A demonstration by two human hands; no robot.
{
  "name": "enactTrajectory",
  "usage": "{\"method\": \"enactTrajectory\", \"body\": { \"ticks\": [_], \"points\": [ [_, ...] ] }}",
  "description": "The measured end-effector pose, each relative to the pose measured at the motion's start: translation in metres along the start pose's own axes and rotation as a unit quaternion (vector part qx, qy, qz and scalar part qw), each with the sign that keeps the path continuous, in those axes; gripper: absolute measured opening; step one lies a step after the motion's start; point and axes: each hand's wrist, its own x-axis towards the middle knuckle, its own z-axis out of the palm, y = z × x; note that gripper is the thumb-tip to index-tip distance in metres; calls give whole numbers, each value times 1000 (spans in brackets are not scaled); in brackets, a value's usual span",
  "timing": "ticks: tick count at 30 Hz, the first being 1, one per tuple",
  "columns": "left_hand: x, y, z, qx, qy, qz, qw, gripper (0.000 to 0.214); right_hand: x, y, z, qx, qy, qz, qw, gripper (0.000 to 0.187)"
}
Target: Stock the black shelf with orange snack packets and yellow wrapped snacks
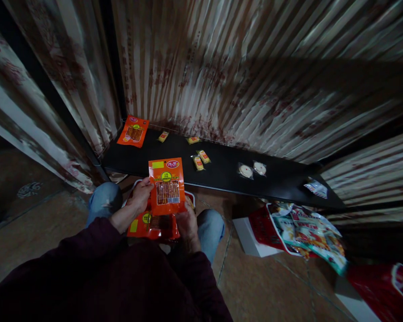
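An orange snack packet point(167, 185) with a clear window onto brown sticks is held up over my lap. My left hand point(140, 200) grips its left edge, and my right hand point(188, 221) has its lower right corner. Below it, between my knees, more orange packets point(147, 226) lie in a basket point(192, 199) whose rim shows only in part. A similar orange packet point(133, 131) rests at the left end of the black shelf point(221, 176).
Along the shelf are several small yellow packets point(199, 162), two round white wrapped pieces point(246, 171) and a white-blue packet point(316, 188). On the floor at right, a red basket point(265, 226) overflows with snack bags point(309, 230); another red basket point(379, 286) stands beyond. Curtains point(221, 67) hang behind.
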Motion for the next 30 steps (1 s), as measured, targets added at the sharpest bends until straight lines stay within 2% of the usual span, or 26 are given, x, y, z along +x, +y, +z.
{"method": "enactTrajectory", "body": {
  "ticks": [7,11,16,18,20,22,26,28,30],
  "points": [
    [9,6,4,14,-15,-12,1000,30,-1,5,1,-6,9,42,999,44],
    [15,7,6,39,-30,3,999,29,0,3,2,0,17,21,1000,39],
    [13,3,9,114,62,91,987,38,4,1,2,-38,62,0,997,39],
    [7,1,12,144,77,127,978,40,5,0,4,-32,75,-9,997,40],
    [-2,1,15,164,60,138,975,39,5,-2,8,-23,87,-20,996,41],
    [-12,1,19,167,14,131,977,39,5,-3,12,-39,96,-42,994,43],
    [-25,3,26,129,-56,94,986,43,-1,-3,23,-152,71,-120,979,40],
    [-27,1,29,88,-90,71,990,44,-6,-1,30,-220,38,-162,961,35],
    [-25,-2,30,41,-108,61,991,43,-11,0,36,-301,2,-221,928,31]
  ]
}}
